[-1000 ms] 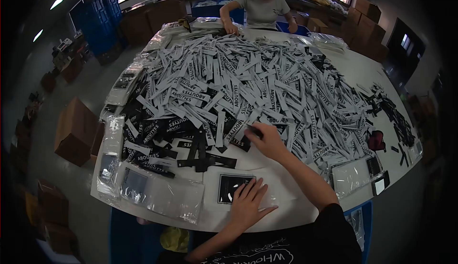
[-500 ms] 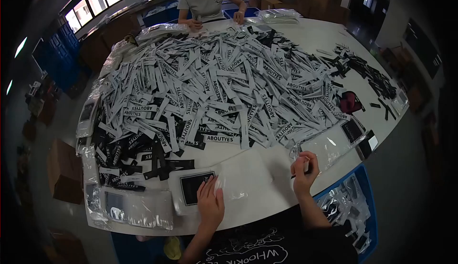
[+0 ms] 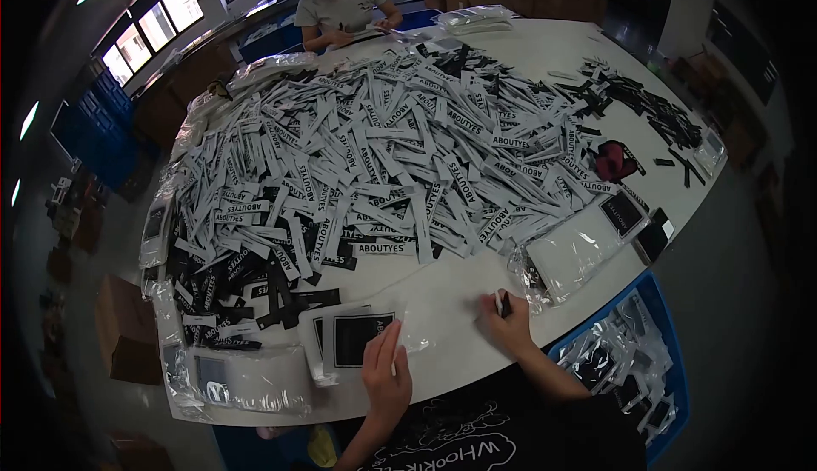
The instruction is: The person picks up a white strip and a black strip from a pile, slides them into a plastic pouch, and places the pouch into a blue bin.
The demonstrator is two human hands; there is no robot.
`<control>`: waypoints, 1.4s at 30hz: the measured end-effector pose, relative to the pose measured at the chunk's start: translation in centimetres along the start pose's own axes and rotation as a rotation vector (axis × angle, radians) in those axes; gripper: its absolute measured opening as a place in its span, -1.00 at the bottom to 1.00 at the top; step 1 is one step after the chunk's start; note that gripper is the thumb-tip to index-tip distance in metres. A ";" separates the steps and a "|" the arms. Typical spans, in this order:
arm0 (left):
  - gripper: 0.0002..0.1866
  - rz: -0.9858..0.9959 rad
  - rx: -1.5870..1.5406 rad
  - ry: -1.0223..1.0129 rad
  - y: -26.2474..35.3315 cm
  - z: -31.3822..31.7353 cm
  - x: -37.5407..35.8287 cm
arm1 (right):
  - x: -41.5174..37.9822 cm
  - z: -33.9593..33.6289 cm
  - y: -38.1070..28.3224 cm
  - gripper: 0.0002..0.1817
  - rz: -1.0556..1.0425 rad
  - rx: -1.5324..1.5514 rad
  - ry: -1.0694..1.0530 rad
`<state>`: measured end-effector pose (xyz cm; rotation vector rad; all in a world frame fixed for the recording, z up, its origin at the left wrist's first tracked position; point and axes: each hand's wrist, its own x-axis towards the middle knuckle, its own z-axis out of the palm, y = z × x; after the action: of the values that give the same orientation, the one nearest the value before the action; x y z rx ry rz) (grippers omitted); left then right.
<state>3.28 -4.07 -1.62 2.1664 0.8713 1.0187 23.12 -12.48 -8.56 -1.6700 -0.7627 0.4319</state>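
Note:
A stack of clear plastic bags (image 3: 322, 369) with black printed squares lies in front of me, its top bag (image 3: 362, 342) shifted sideways so a second square shows at the left. My left hand (image 3: 388, 375) rests at the right edge of that printed square, fingers stretched out and held together. To the right, my right hand (image 3: 509, 325) hovers over the white tabletop with fingers curled round a small black-and-white thing (image 3: 505, 304). What it is, I cannot tell. Beyond both hands spreads a large heap of white strips printed ABOUTYES (image 3: 383, 249), with black ones at the left.
More packs of clear bags lie at the left (image 3: 255, 377) and right (image 3: 579, 254). A blue bin (image 3: 659, 301) of filled bags stands below the right edge. A dark red item (image 3: 614, 163) sits beside the heap. Across the table (image 3: 557, 41) a person (image 3: 345, 7) handles something.
The top bag has slid right, uncovering a second black square. My left hand moved right with it; my right hand moved left and down. The person opposite has brought their hands together.

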 end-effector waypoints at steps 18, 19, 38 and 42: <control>-0.58 -0.390 -0.496 -0.230 -1.1 -3.1 -1.7 | -3.6 4.7 -8.5 -0.75 -0.215 0.007 -0.769; -0.64 -0.453 -0.491 -0.329 -1.4 -3.8 -1.4 | -3.3 4.5 -8.5 -0.75 -0.230 0.002 -0.773; -0.78 -0.095 0.062 0.006 2.1 -5.9 0.0 | -4.7 4.9 -11.1 -0.57 -0.194 -0.001 -0.389; -0.50 0.460 0.237 0.197 4.6 -9.5 -1.3 | -5.4 5.7 -12.0 -0.55 -0.293 0.447 -0.648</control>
<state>-3.69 -5.73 6.23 2.5709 0.6122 1.4316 12.51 -10.97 0.95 -0.9722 -1.2559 0.8805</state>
